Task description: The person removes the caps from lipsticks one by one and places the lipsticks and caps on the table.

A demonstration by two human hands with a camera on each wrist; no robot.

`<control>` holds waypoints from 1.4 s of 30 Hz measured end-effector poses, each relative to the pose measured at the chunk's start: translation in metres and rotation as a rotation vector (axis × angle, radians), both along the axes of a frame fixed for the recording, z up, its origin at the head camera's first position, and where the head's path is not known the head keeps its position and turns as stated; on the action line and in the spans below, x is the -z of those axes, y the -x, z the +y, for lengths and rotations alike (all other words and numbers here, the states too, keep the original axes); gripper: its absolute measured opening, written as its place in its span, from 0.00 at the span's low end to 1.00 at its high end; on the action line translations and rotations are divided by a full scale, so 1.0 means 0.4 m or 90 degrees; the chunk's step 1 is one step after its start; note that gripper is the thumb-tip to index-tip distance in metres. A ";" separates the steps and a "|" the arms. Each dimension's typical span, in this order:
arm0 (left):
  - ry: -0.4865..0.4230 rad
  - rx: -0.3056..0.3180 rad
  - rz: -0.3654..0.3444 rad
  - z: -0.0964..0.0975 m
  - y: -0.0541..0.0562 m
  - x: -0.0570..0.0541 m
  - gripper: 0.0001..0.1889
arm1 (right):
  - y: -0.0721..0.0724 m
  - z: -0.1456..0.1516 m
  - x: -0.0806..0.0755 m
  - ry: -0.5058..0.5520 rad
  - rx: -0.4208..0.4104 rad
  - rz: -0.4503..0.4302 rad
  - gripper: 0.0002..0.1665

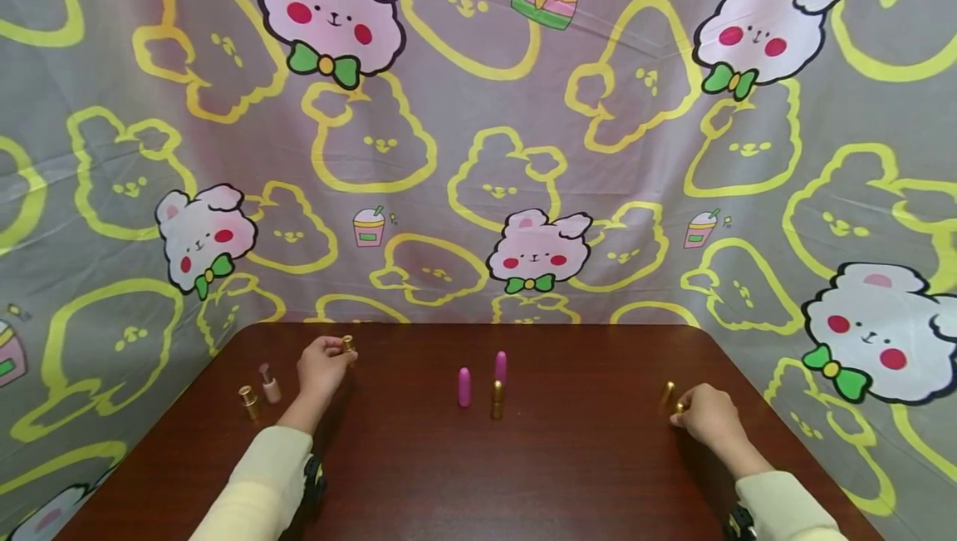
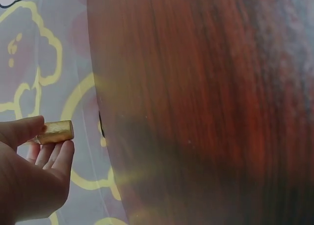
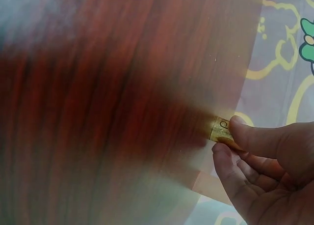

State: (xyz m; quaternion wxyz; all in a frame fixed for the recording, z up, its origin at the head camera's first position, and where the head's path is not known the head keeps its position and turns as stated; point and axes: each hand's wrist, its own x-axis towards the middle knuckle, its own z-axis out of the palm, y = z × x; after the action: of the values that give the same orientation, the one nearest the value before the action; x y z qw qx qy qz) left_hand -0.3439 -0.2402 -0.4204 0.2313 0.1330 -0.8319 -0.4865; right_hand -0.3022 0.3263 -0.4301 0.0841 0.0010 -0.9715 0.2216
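Observation:
Toward the back left of the table, my left hand [image 1: 323, 371] pinches a small gold cosmetic tube, likely a lipstick [image 1: 347, 343], between thumb and fingers. The left wrist view shows that gold lipstick [image 2: 58, 131] lying across the fingertips. On the right side, my right hand [image 1: 710, 418] pinches another gold lipstick [image 1: 679, 408]; dark lettering shows on its end [image 3: 222, 128] in the right wrist view. Just beyond the right hand stands a further gold tube [image 1: 668, 392]. Left of the left hand are a gold tube [image 1: 249, 402] and a pale pink tube [image 1: 270, 385].
Two bright pink round-topped tubes [image 1: 464, 387] and a gold one [image 1: 498, 400] stand upright mid-table. The dark wooden table [image 1: 419, 474] ends at a patterned cloth [image 1: 635, 217] hung behind and along both sides.

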 end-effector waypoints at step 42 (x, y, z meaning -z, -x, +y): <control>0.086 0.022 -0.111 -0.047 0.004 0.055 0.12 | -0.002 -0.007 0.011 0.023 -0.010 0.000 0.16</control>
State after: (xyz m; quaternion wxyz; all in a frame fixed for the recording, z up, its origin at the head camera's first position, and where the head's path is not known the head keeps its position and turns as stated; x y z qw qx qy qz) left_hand -0.3456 -0.2589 -0.4426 0.1577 0.1445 -0.8820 -0.4200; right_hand -0.3014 0.3235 -0.4345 0.0826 0.0073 -0.9673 0.2398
